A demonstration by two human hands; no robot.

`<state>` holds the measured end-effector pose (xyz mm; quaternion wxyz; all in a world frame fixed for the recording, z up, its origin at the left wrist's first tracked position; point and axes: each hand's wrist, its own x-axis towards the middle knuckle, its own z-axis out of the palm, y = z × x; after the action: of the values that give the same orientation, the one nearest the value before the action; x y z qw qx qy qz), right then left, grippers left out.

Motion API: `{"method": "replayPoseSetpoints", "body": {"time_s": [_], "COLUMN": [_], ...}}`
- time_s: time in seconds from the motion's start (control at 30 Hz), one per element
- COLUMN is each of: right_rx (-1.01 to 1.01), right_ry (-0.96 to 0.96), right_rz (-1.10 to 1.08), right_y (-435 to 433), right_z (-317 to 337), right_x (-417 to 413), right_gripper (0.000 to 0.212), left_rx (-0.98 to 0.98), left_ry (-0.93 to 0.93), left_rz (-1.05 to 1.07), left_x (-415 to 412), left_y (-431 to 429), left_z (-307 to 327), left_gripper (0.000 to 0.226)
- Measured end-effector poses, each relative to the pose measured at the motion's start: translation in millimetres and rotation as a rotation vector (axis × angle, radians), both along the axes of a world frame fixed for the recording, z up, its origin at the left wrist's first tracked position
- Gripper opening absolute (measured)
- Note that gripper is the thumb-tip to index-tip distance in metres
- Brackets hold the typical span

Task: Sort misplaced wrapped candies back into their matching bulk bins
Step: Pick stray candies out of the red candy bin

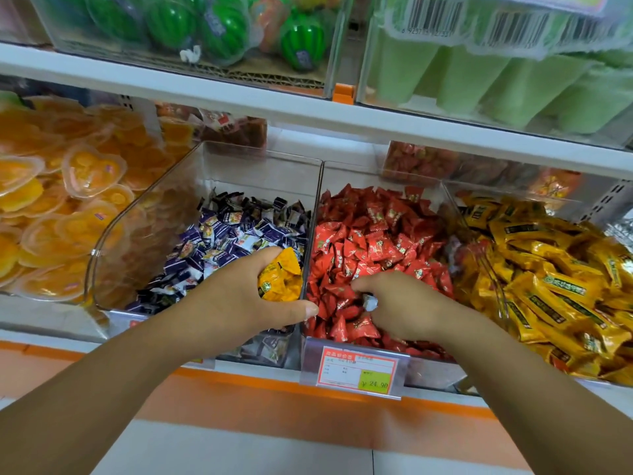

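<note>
Sorting is under way, not finished. At nine o'clock of the view sit heaped orange jelly cups (68, 186), which play no part so far.

Next along, the purple bin (144, 231) shows only purple-and-white sweets on top. The left hand (236, 296) hovers over its front right corner, at about five o'clock of that bin, with fingers and thumb curled round a clutch of yellow candies (279, 277). These look like strays gathered up, and they have not yet been returned.

At six o'clock of the view, the red bin (376, 180) with its price tag (356, 368) is nearly all red wrappers. The right hand (411, 303) reaches into its front half, at about six o'clock of the bin, fingers bent down into the pile. Thumb and fingertips appear to pinch a pale candy (370, 302), silvery and unlike its neighbours. I judge it to be another stray mid-pick.

At three o'clock, the yellow bin (479, 248) is piled high with matching wrappers and is likely where the left hand's load belongs.

What is left: carry the yellow ones past the red bin, find a home for the pale one, and check deeper layers, which are hidden.
</note>
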<state>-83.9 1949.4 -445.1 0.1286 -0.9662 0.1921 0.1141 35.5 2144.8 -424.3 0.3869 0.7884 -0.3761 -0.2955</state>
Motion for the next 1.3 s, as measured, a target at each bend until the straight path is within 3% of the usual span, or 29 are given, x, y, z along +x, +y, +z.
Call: {"method": "replayPoseSetpoints", "body": {"time_s": [0.07, 0.17, 0.33, 0.47, 0.57, 0.6, 0.67, 0.7, 0.8, 0.9, 0.97, 1.03, 1.13, 1.23, 1.3], "right_rx": [0.112, 0.280, 0.298, 0.300, 0.228, 0.217, 0.253, 0.280, 0.356, 0.612, 0.609, 0.420, 0.156, 0.117, 0.129], "right_ry": [-0.076, -0.211, -0.389, -0.374, -0.262, -0.227, -0.246, -0.310, -0.643, -0.790, -0.736, -0.631, -0.186, 0.322, 0.374], "right_rz": [-0.032, -0.109, -0.188, -0.251, -0.236, -0.224, -0.212, -0.210, -0.167, -0.062, 0.004, 0.011, 0.026, 0.040, 0.081], "right_y": [-6, -13, -21, -20, -20, -19, -17, -14, 0, 19, 26, 22, 3, 5, 13], "right_z": [6, 16, 20, 21, 27, 30, 37, 41, 54, 60, 58, 65, 74, 60, 38], "right_x": [-2, -10, -16, -12, -11, -12, -14, -14, 2, 33, 46, 42, 12, -6, -2], "right_gripper": [0.013, 0.026, 0.036, 0.036, 0.032, 0.030, 0.026, 0.024, 0.020, 0.037, 0.049, 0.043, 0.027, 0.054, 0.069], "left_rx": [-0.015, -0.026, -0.033, -0.007, 0.005, 0.001, -0.034, -0.022, 0.020, -0.019, 0.004, 0.007, 0.004, 0.042, 0.050], "left_ry": [0.000, 0.013, -0.022, -0.027, -0.016, -0.004, -0.014, -0.013, -0.010, -0.002, 0.011, 0.027, 0.030, 0.029, -0.003], "left_rz": [-0.002, 0.003, -0.014, -0.020, -0.011, -0.009, -0.014, -0.005, 0.016, 0.016, 0.018, 0.008, -0.004, -0.008, 0.005], "left_x": [0, 0, 2, 1, 0, 1, 2, 1, 0, -1, -1, -2, -4, -6, -6], "left_y": [0, 0, 0, 0, 0, 0, 1, 1, 1, 1, 1, 1, 1, -1, -1], "left_z": [1, 1, -3, -1, 0, 0, -2, -1, 1, 3, 5, 7, 9, 8, 6], "left_gripper": [0.044, 0.045, 0.073, 0.051, 0.040, 0.041, 0.066, 0.073, 0.046, 0.073, 0.067, 0.065, 0.074, 0.084, 0.089]}}
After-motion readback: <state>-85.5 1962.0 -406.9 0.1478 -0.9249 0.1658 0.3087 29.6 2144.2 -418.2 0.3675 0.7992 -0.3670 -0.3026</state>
